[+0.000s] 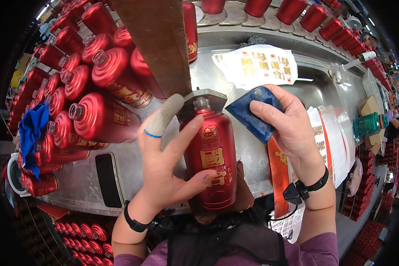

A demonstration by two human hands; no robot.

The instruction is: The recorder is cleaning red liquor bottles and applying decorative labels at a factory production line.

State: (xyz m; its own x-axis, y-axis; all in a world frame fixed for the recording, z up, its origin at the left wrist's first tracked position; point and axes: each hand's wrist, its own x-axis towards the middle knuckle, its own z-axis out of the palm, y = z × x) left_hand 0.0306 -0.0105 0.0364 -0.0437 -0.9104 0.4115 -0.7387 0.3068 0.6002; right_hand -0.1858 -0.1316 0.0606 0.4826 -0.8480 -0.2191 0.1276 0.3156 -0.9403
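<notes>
A red bottle with gold print and a clear glass neck lies in front of me, its neck toward a grey metal holder. Over its left side, my left hand has its fingers spread. The thumb and index finger rest on or just above the bottle; contact is hard to tell. A pale finger cot with a blue band covers one finger of that hand. Pinched between thumb and fingers, a flat dark blue scraper is in my right hand, to the right of the bottle and apart from it.
Many red bottles crowd the left of the metal table, near a black phone and a blue cloth. A sheet of gold decals lies beyond the scraper, beside a sink. A brown beam rises behind the bottle.
</notes>
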